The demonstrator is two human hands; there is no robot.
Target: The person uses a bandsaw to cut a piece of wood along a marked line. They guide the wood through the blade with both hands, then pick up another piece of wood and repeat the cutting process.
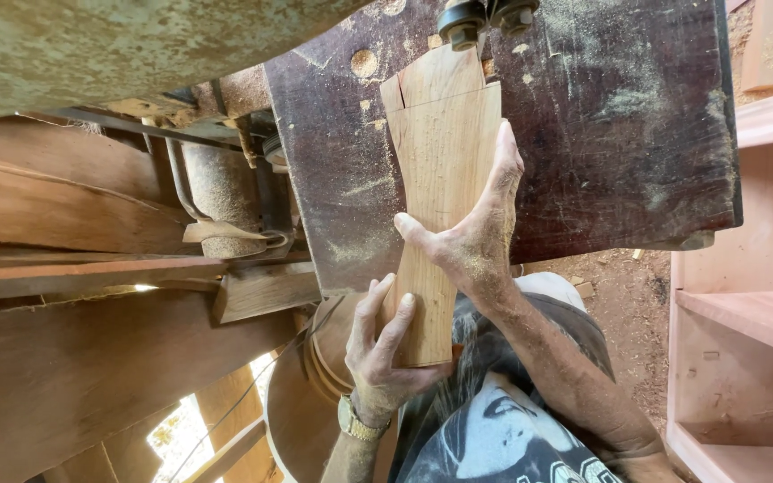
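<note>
Here the person is partway through a shaping cut: a pale board [440, 179] with an hourglass-curved outline lies flat on the dark, sawdust-strewn bandsaw table [619, 134], its far end just under the blade guide [485, 16] at the top edge. A kerf line shows near the board's upper left corner, with a thin offcut strip [393, 94] partly separated.

Right hand [480, 228]: fingers pressed together and laid flat along the board's right edge, thumb spread left across its face, pressing it down. Left hand [382, 344]: wearing a gold wristwatch [355, 420], fingers curled over the near end of the board, which overhangs the table edge, gripping it from the end.

Judgement: the cut appears to be following the curved outline; the next move calls for a steady feed toward the blade with both hands kept off the cut line.

Packages, labels, signs: none visible. Nearest are a pale wooden shelf unit [762, 304] at right and stacked rough planks [73, 268] at left. The person's shirt [503, 429] carries a grey printed graphic.
</note>
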